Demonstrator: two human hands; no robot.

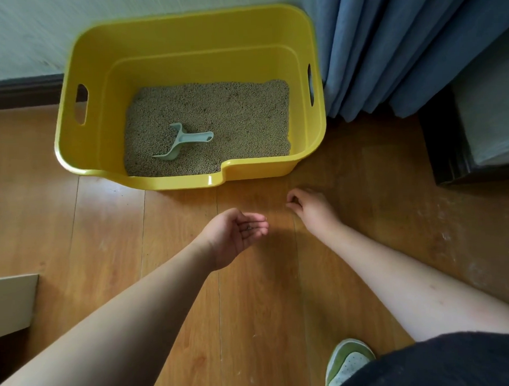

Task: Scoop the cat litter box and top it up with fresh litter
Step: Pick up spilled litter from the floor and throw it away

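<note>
A yellow plastic litter box stands on the wooden floor against the wall. Grey-beige litter covers its bottom. A pale green scoop lies on the litter at the left, handle pointing right. My left hand is cupped palm up over the floor in front of the box, with a few small dark grains in the palm. My right hand hovers just above the floor to the right, its fingertips pinched together; whether they hold anything is too small to see.
Blue curtains hang right of the box. A dark piece of furniture stands at the far right. A pale board edge shows at the lower left. My green shoe rests on the floor at the bottom.
</note>
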